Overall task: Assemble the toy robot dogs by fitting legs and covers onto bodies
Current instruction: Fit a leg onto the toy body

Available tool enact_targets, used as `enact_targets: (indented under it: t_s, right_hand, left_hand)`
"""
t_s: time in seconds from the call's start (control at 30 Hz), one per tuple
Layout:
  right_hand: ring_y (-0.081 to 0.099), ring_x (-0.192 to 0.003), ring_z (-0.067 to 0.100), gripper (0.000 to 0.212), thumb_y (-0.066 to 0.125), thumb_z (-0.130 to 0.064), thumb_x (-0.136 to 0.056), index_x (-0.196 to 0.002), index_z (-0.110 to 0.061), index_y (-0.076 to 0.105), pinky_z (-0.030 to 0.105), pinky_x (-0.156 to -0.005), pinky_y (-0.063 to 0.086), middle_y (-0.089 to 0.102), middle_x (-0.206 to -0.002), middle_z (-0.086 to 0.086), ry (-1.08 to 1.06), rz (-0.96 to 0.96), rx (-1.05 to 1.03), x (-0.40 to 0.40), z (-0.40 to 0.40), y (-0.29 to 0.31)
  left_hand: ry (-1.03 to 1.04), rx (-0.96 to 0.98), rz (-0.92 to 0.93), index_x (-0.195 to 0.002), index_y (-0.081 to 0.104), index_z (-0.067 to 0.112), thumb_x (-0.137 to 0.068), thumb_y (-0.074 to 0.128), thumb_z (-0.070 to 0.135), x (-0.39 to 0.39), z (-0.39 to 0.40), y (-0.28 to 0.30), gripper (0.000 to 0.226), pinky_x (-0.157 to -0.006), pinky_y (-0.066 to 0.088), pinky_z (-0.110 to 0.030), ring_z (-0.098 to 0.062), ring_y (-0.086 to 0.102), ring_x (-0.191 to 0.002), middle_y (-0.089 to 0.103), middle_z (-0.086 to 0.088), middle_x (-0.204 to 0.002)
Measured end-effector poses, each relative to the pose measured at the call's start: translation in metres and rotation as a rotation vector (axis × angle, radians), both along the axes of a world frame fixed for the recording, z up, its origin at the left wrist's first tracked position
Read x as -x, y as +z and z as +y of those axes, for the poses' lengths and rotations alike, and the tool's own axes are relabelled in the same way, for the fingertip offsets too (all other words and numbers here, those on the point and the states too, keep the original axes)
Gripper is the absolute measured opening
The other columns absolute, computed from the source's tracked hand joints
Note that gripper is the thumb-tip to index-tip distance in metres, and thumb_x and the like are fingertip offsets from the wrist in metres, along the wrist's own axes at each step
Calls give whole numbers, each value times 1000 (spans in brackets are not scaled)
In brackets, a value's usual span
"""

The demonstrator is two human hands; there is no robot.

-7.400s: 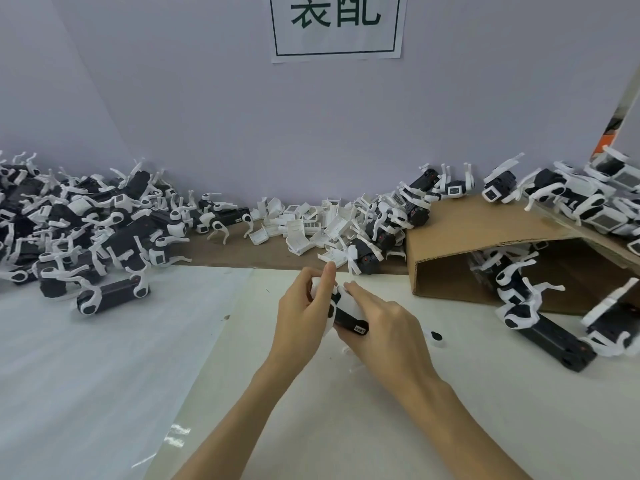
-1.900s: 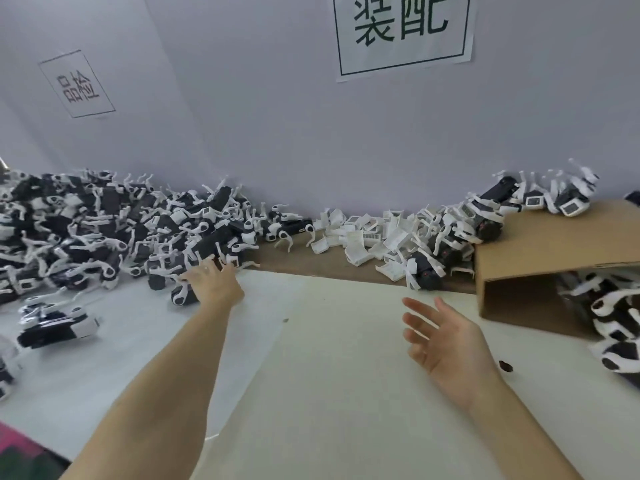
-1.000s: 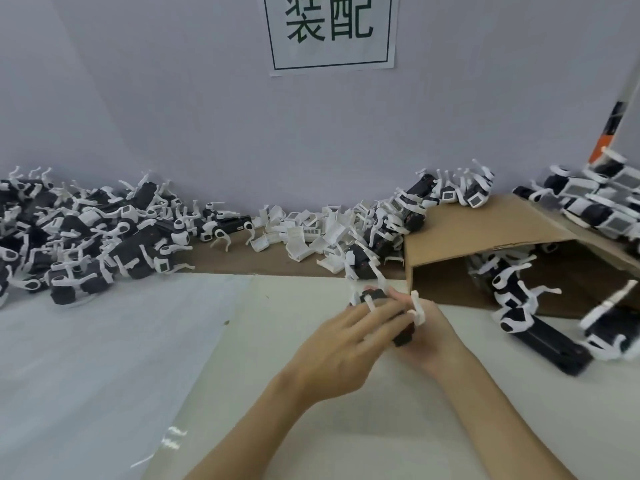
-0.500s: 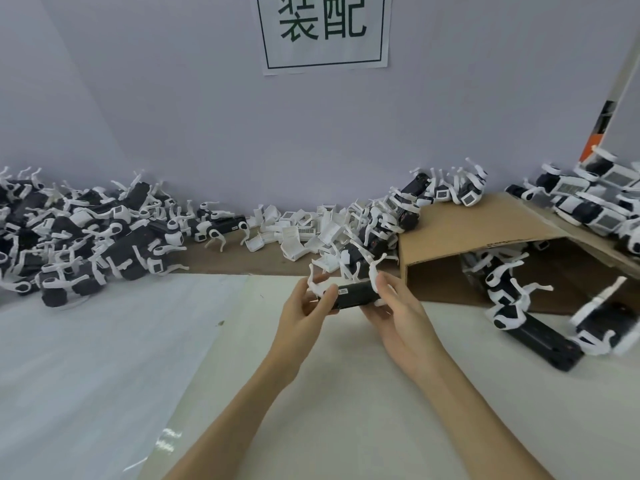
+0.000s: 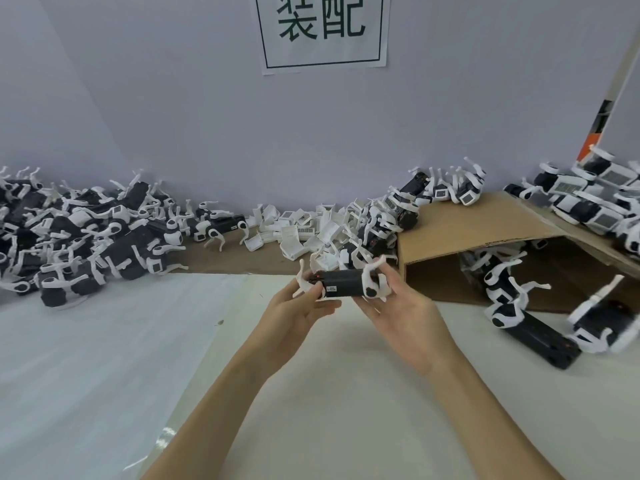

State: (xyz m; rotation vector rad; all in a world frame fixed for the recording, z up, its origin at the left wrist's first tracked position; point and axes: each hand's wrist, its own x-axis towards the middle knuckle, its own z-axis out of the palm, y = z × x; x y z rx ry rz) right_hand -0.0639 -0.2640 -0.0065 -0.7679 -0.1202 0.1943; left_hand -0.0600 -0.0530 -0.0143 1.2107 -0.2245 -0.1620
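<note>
Matte black boxy toy dog body [image 5: 343,283] with glossy white curved legs, mid-frame, gripped endwise by left hand [image 5: 297,315] and right hand [image 5: 403,315].

1. Bare table surface [image 5: 311,393] is lying open below both hands; nothing is blocking there;
2. Loose white covers [image 5: 298,233] are crowding beyond the fingertips;
3. A cardboard box [image 5: 460,233] is standing just right of the right hand [image 5: 405,323];
4. A heap of toy dogs [image 5: 79,237] is spreading far left.

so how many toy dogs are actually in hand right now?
1. One toy dog held between left hand and right hand, above the table. All others lie in piles.
</note>
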Motion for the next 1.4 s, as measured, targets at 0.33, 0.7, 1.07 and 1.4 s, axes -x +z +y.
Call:
enact_targets:
  t_s: [0.33,0.7,1.07,1.4]
  right_hand:
    - [71,-81,35,42,61,-30,-99,-134,-7,61,31,-60,57,72,-107,25,84,208,278,2,0,-3]
    - [70,-106,35,26,61,-39,-102,-127,-36,65,54,-99,57,71,-109,13,-240,-288,741,3,7,-11]
    - [76,-94,23,45,62,-56,-94,-128,-26,65,25,-80,59,79,-96,-2,-196,-339,764,5,17,-14]
    - [64,-123,8,39,74,-19,-96,-134,-25,65,12,-88,52,73,-123,-8,-75,-334,875,16,38,-17]
  left_hand:
    - [-219,135,-36,-155,56,19,-85,43,-21,-7,8,-8,81,-116,48,-48,-36,49,-135,63,-15,-119]
    - [120,-339,-30,-125,74,19,-96,68,60,-3,-3,-11,50,-97,59,-47,-31,76,-89,80,-13,-109]
    - [361,-417,-125,-89,81,13,-93,65,65,4,-9,-6,55,-61,49,-27,-20,64,-62,73,-9,-75]
    - [98,-105,194,-131,69,12,-103,28,75,5,-18,-8,80,-85,60,-46,-33,76,-99,78,-16,-115]
